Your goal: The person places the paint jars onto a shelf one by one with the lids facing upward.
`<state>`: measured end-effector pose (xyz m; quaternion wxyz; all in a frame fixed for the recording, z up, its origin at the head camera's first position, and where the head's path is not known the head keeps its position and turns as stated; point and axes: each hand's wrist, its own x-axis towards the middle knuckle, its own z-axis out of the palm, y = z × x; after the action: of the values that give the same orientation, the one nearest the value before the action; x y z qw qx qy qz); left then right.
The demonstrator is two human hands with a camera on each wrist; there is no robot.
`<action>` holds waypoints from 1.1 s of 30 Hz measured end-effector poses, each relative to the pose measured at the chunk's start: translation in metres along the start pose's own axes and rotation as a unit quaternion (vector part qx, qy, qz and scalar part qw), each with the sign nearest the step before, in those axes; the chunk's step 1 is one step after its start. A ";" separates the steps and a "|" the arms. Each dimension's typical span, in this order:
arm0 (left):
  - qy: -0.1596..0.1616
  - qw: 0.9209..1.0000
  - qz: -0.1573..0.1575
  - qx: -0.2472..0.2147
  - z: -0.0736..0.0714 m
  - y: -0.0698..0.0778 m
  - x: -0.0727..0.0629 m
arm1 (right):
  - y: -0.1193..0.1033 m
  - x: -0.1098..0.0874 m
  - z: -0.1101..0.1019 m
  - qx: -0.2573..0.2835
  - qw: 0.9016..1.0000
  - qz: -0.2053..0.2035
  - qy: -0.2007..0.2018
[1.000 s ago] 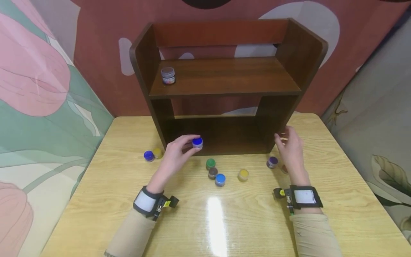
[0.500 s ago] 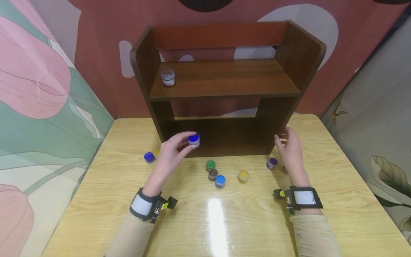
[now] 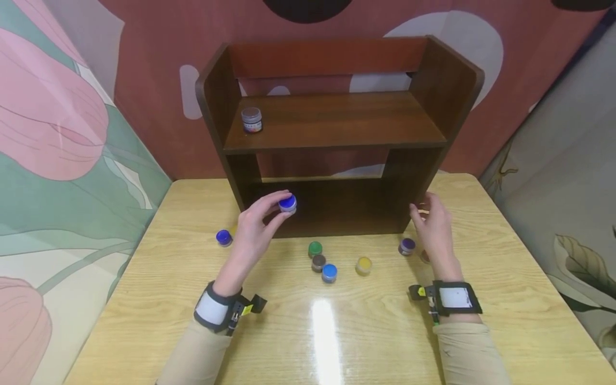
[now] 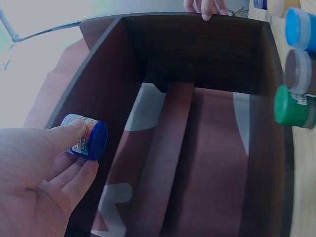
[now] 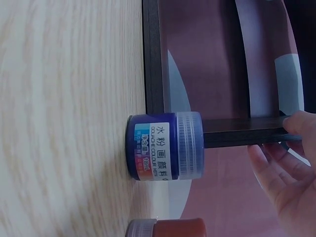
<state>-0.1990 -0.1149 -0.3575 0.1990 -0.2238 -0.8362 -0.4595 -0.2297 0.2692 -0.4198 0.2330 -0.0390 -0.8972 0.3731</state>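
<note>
The left hand [image 3: 255, 227] pinches a small blue-lidded paint jar [image 3: 287, 203] between thumb and fingertips, holding it off the table, just in front of the dark lower opening of the wooden shelf unit [image 3: 337, 120]. The left wrist view shows the jar [image 4: 85, 143] tipped on its side in the fingers, close to the unit's left wall, with open room across the rest of the lower bay.

The right hand [image 3: 433, 227] has its fingers straight and relaxed, fingertips at the front edge of the unit's right side panel — whether they actually touch it I cannot tell. Just beside this hand on the table [image 3: 144, 299] stand a purple-lidded jar [image 3: 407, 246] and a red-lidded jar [image 3: 425, 255], the latter partly hidden by the hand.

In front of the unit's lower edge sit a green jar [image 3: 315, 248], a brown jar [image 3: 318, 262] and a light blue jar [image 3: 329, 272], clustered close together, with a yellow jar [image 3: 363, 265] a little to their right. A dark blue jar [image 3: 223, 237] stands left of the left hand. On the upper shelf — at its left end near the side wall — stands one grey-lidded jar [image 3: 252, 118]; the rest of that board is bare.
</note>
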 end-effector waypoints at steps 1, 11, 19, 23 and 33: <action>0.004 1.000 0.004 0.002 -0.001 0.002 0.001 | 0.000 0.000 0.000 0.000 1.000 0.000 0.000; 0.042 0.998 0.043 0.022 -0.021 0.021 0.020 | 0.002 0.000 0.001 0.007 1.000 -0.001 0.000; 0.071 0.994 0.075 0.043 -0.028 0.034 0.035 | 0.002 0.000 0.001 0.013 1.000 -0.001 0.002; 0.076 0.993 0.077 0.051 -0.029 0.042 0.040 | 0.002 0.000 0.001 0.014 1.000 0.002 0.003; 0.080 0.992 0.077 0.067 -0.031 0.056 0.059 | 0.002 0.000 0.000 0.015 1.000 0.001 0.002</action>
<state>-0.2123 -0.1037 -0.2724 0.3145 -0.2359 -0.8269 -0.4021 -0.2294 0.2702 -0.4211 0.2352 -0.0377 -0.8910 0.3866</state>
